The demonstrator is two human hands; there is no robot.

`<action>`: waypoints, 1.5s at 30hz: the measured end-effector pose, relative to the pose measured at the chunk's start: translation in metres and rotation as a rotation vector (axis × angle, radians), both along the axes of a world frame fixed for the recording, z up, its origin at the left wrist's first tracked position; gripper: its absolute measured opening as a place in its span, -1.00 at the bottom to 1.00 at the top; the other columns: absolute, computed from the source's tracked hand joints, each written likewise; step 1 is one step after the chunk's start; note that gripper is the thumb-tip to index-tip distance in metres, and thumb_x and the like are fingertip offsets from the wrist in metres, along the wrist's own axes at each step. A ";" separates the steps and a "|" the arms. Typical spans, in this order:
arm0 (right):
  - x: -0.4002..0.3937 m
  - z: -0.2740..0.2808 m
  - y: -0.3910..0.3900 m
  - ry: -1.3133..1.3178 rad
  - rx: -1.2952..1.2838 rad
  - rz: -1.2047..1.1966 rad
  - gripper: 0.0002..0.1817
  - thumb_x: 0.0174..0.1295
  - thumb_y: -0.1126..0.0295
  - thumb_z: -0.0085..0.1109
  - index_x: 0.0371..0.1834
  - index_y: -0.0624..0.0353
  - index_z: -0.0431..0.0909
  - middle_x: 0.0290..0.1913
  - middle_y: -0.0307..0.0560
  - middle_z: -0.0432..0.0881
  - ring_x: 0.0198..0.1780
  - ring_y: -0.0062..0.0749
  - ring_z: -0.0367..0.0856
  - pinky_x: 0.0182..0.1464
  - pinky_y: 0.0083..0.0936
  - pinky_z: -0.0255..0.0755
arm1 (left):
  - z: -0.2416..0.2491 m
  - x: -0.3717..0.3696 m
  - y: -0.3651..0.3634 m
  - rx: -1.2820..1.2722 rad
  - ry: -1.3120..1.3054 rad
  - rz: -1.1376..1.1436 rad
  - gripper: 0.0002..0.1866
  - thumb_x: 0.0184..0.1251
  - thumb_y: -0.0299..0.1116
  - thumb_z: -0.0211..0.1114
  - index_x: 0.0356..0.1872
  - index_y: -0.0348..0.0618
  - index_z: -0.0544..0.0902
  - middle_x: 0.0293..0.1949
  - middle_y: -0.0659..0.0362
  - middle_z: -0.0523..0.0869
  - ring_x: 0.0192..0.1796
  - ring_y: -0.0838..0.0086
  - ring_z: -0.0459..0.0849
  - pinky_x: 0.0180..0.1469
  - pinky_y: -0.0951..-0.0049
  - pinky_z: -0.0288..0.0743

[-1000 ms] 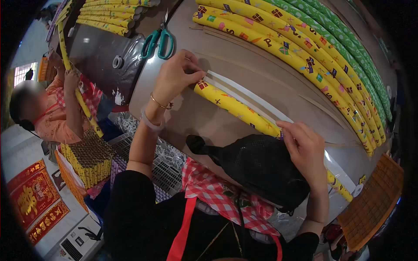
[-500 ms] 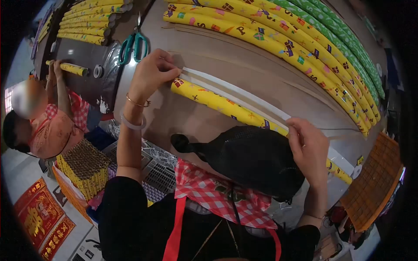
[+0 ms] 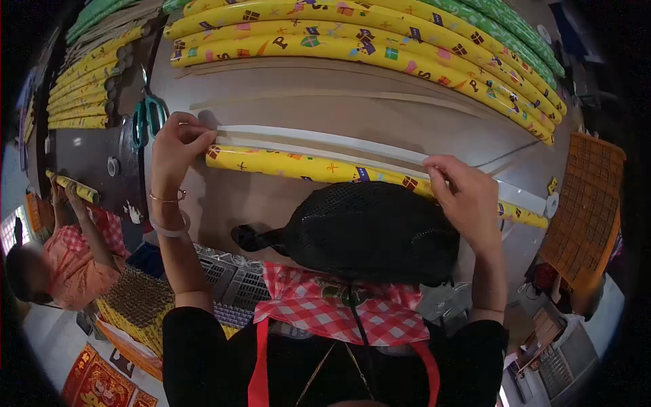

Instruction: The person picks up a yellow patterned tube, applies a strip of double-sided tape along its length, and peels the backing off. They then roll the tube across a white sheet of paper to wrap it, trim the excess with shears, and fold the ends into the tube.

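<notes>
A long white strip [image 3: 325, 140] stretches between my two hands, just behind a yellow patterned roll [image 3: 285, 165] lying on the brown table. My left hand [image 3: 180, 148] pinches the strip's left end beside the roll's end. Farther right, my right hand [image 3: 463, 193] pinches the strip and partly covers the roll. The roll's right part [image 3: 521, 215] shows beyond that hand. In front of the roll, a black mesh cap [image 3: 373, 234] hides part of its near side.
Yellow and green rolls [image 3: 366, 44] lie along the table's back. Green-handled scissors [image 3: 148, 119] are left of my left hand. A co-worker [image 3: 81, 261] handles another roll at the far left. A woven brown panel [image 3: 583, 207] stands at right.
The view has turned, so the roll and strip look more level. Both hands still pinch the strip. The scissors and the co-worker appear farther left in view.
</notes>
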State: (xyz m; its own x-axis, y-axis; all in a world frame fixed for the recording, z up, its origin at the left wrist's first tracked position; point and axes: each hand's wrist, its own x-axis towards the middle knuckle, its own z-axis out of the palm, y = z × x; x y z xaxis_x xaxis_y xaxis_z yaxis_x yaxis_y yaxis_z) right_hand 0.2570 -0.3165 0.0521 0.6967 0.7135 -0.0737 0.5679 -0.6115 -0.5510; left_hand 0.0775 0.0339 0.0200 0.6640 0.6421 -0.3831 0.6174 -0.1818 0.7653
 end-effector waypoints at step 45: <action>0.014 -0.023 0.011 -0.016 -0.211 0.087 -0.92 0.14 0.28 0.08 -0.31 -0.07 0.48 -0.46 -0.17 0.62 -0.39 -0.12 0.60 -0.38 -0.21 0.42 | -0.008 -0.003 0.008 0.042 0.022 -0.051 -0.69 0.03 -0.45 0.37 -0.25 -0.32 0.46 -0.41 0.15 0.68 -0.34 0.62 0.60 -0.25 0.65 0.46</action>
